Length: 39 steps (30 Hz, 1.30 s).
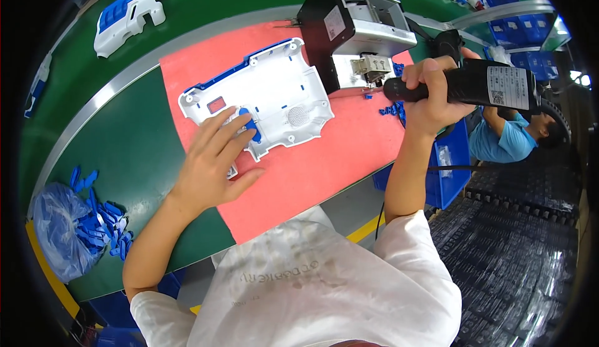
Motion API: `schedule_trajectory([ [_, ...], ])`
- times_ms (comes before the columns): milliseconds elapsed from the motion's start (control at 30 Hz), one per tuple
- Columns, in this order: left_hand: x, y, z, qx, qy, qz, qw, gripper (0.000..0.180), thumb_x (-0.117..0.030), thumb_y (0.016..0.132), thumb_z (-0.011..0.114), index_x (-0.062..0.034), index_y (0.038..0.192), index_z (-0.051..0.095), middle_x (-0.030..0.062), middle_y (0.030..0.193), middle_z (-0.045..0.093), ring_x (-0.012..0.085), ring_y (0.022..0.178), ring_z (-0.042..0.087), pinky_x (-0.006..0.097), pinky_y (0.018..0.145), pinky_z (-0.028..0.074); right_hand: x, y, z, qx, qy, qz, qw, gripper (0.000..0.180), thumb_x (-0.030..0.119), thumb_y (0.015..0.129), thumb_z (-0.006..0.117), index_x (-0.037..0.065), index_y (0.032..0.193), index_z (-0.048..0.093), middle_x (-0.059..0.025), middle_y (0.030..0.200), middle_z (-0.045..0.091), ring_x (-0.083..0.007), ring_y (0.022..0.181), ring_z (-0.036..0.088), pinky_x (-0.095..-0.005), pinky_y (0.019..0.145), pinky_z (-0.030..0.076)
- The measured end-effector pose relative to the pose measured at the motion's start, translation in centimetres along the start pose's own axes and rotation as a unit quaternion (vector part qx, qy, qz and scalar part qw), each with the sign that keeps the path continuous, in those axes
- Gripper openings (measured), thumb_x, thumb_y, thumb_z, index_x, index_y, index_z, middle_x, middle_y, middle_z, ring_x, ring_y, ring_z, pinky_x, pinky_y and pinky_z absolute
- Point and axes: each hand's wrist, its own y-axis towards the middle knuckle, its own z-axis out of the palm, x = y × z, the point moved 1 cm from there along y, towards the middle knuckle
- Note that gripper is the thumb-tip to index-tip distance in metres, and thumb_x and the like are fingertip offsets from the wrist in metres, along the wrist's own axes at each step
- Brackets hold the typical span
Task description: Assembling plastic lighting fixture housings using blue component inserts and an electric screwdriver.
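A white plastic housing half (pixel 274 100) with a blue edge lies hollow side up on a pink mat. My left hand (pixel 209 160) rests at its near left corner, fingers stretched out, the fingertips on a small blue plastic part (pixel 251 125) inside it. My right hand (pixel 432 91) is wrapped round a black electric screwdriver (pixel 493 85) with a white label. The driver is held sideways, its tip pointing left at the front of a screw feeder (pixel 368 35). Whether the tip touches a screw is too small to tell.
Small blue parts (pixel 394 111) lie beside the feeder. A clear bag (pixel 56 231) and loose blue pieces (pixel 106 222) sit at the left. Beyond the metal rail stands another white-blue housing (pixel 131 16). A blue bin (pixel 458 160) and a person in blue (pixel 505 138) are at the right.
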Motion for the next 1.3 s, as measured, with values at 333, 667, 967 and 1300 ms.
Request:
schedule_trajectory([
  [333,-0.1,0.2,0.3,-0.014,-0.034,-0.012,0.999,0.054,-0.019,0.076,0.074,-0.0045,0.126,0.058,0.0170,0.129,0.053,0.0389,0.127,0.045,0.047,0.102,0.042,1.9,-6.2,8.4,0.137,0.058,0.044,0.988,0.059,-0.002,0.082,0.059,0.000,0.130,0.026,-0.0059,0.064,0.053,-0.0139,0.049,0.051,-0.0301,0.051,0.047],
  [667,0.4,-0.5,0.9,-0.052,-0.012,0.020,0.998,0.037,-0.023,0.080,0.071,-0.0085,0.113,0.067,0.0157,0.126,0.055,0.0368,0.125,0.045,0.047,0.100,0.044,1.0,-8.7,10.6,0.195,0.081,0.097,0.973,0.059,-0.005,0.081,0.059,0.006,0.130,0.027,-0.0056,0.063,0.049,-0.0144,0.045,0.048,-0.0350,0.049,0.049],
  [967,0.3,-0.8,0.9,-0.057,-0.038,0.013,0.998,0.035,-0.022,0.079,0.073,-0.0047,0.108,0.067,0.0157,0.127,0.054,0.0370,0.128,0.044,0.047,0.102,0.043,0.3,-10.0,10.4,0.209,0.082,0.112,0.968,0.058,-0.003,0.083,0.061,0.009,0.129,0.027,-0.0055,0.063,0.049,-0.0147,0.047,0.048,-0.0343,0.050,0.049],
  [1300,0.8,-0.7,1.2,-0.046,-0.055,0.001,0.997,0.041,-0.020,0.076,0.076,0.0016,0.107,0.061,0.0146,0.131,0.053,0.0353,0.131,0.043,0.045,0.104,0.041,0.6,-10.9,9.9,0.270,0.074,0.058,0.958,0.049,0.002,0.087,0.063,0.017,0.119,0.030,-0.0034,0.064,0.051,-0.0161,0.048,0.051,-0.0339,0.051,0.049],
])
